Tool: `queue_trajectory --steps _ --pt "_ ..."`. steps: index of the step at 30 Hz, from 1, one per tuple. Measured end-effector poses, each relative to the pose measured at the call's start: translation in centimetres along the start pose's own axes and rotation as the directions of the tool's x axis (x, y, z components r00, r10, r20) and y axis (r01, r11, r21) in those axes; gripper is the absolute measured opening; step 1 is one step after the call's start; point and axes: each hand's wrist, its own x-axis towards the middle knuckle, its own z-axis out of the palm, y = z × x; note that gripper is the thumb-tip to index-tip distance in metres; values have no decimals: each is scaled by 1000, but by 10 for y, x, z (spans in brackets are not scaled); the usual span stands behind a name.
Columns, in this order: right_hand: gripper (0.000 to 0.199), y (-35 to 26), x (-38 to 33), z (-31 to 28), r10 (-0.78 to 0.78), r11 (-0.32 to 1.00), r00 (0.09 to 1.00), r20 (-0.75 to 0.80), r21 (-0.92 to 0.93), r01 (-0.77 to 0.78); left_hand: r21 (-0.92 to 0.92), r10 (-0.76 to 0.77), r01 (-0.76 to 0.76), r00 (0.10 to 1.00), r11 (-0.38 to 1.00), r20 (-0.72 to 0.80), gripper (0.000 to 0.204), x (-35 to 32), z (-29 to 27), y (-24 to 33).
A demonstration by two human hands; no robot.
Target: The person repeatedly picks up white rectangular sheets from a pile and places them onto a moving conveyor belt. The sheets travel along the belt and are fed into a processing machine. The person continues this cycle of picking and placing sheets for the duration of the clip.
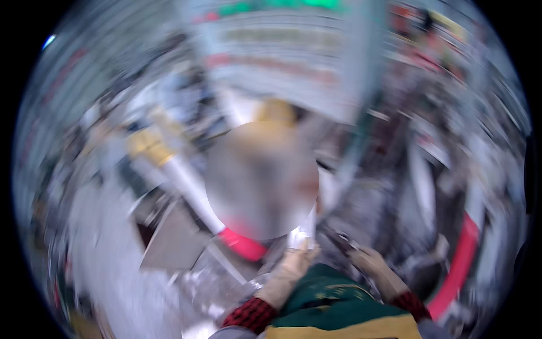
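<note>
Probably a workshop, badly blurred, green-and-yellow apron [324, 299], flat brownish panel [176, 242], dense clutter [189, 93] around

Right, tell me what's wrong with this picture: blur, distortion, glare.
Head view: streaky blur smears the surroundings, the left hand and right hand less so; head view: a round blurred patch hides the centre; head view: black fisheye borders, the red strip at lower right looking bowed; head view: a small bright spot at upper left.

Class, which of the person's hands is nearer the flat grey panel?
Left: the left hand is to the right of the grey panel; the right hand is farther right.
</note>
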Motion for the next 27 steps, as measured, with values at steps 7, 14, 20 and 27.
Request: queue_trajectory --steps 7,14,20,27 --pt "41 -114 -63 64 -95 964 847 -523 166 210 663 -533 109 697 741 480 26 7 127 -63" --pt "29 -84 -72 20 -240 654 570 -786 304 693 898 -657 -104 646 428 388 35 18 187 -95" --pt "17 -76 -113 -95 -33 561 386 -922 303 770 976 -852 -34 482 217 206 40 52 195 -132" --pt "48 -92 -137 -307 107 720 -126 -986 -11 694 867 -428 198 904 458 20 32 87 117 -77"
